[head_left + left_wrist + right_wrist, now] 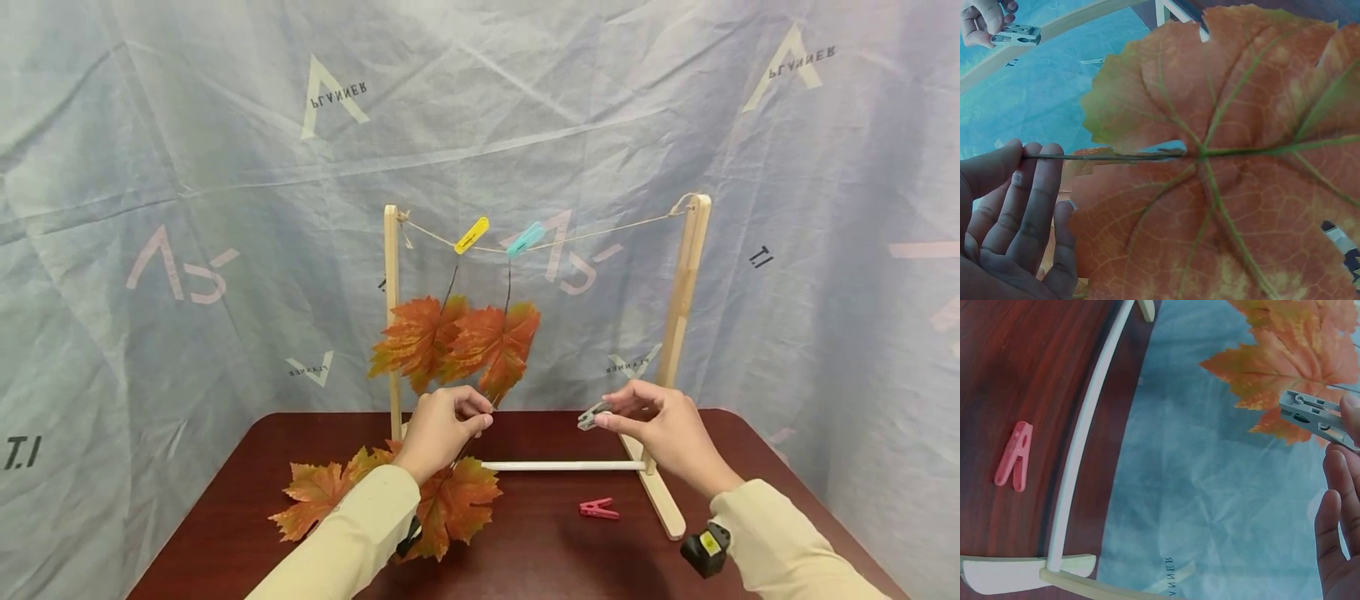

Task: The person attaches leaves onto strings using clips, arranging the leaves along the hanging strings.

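Between thumb and fingertips, my left hand pinches the thin brown stem of an orange maple leaf, whose blade hangs below the hand in the head view. My right hand holds a grey clothespin by one end, its other end pointing left. Above both hands a twine line sags between two posts. A yellow clothespin and a light blue clothespin sit on it, each above a hanging leaf's stem: a left leaf and a right leaf, which overlap.
A pink clothespin lies on the dark red table. More orange leaf shows left of my left forearm. The wooden stand has a left post, a right post, a white crossbar and a foot.
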`<control>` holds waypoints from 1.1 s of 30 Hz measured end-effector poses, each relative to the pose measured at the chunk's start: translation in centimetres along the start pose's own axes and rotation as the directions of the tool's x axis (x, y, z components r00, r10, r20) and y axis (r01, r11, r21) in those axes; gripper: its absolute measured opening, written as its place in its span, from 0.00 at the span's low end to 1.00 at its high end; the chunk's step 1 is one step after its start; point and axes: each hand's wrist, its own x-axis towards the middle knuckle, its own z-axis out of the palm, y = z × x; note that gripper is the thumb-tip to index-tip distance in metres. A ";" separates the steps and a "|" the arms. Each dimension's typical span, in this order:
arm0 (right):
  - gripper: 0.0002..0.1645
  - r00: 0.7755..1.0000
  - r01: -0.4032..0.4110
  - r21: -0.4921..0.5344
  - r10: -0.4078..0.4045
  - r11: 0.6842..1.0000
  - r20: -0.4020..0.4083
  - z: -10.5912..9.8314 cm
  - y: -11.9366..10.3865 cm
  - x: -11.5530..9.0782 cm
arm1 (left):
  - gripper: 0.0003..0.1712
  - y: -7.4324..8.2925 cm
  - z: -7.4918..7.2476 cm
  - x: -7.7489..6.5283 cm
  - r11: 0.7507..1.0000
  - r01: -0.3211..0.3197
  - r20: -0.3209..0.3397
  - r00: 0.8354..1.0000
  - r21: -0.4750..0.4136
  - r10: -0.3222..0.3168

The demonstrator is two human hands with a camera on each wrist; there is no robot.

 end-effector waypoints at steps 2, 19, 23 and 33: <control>0.10 1.000 0.001 -0.012 -0.001 1.000 -0.005 -0.3 0.0 0.2 | 0.02 0.3 0.2 0.2 1.000 -0.006 -0.002 1.000 0.004 0.006; 0.09 0.997 0.064 -0.054 -0.067 0.996 -0.046 -2.9 -1.6 2.0 | 0.02 3.4 0.9 2.4 1.000 -0.019 -0.040 0.999 0.014 0.020; 0.10 0.995 0.075 -0.068 -0.079 0.995 -0.054 -3.3 -2.1 2.4 | 0.02 4.1 1.0 2.9 1.000 -0.030 -0.045 0.999 -0.007 0.030; 0.10 0.993 0.092 -0.028 -0.093 0.995 -0.068 -3.9 -3.1 3.4 | 0.03 5.4 1.5 3.7 0.998 -0.064 -0.074 0.995 -0.001 0.064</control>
